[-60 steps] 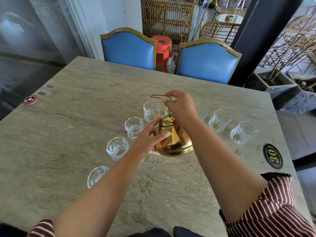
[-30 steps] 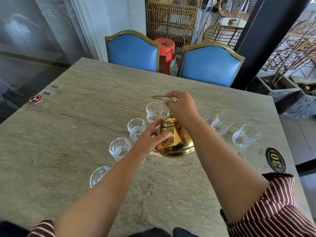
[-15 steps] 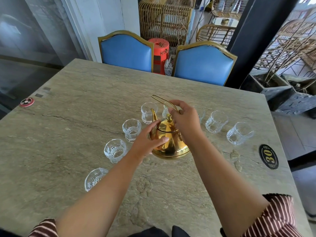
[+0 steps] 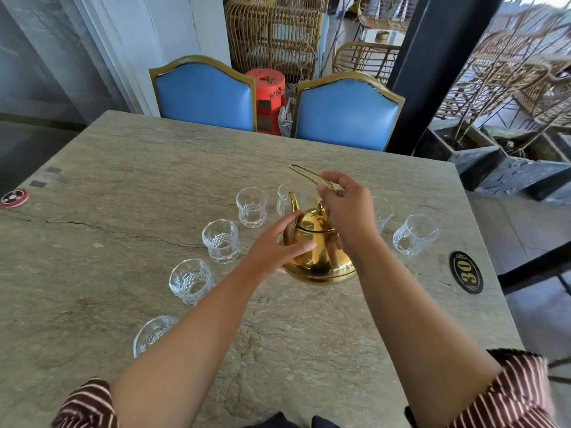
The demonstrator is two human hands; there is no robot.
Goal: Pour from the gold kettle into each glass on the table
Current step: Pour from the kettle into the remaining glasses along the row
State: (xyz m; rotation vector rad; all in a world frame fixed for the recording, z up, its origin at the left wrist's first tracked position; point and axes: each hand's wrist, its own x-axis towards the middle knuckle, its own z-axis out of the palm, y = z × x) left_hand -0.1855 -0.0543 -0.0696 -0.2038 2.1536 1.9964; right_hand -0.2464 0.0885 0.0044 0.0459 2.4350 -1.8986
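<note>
Hands: right hand pinched on the wire handle, left hand spread open against the gold kettle, seated on the table amid an arc of glasses; advisably steadied, tipped slowly per glass.

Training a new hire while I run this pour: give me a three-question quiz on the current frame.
1. True or false: the gold kettle rests on the table.
2. Which hand pinches the kettle's wire handle? A) left hand B) right hand
3. What number is on the black oval plaque?

Key: 1 true; 2 B; 3 30.
</note>
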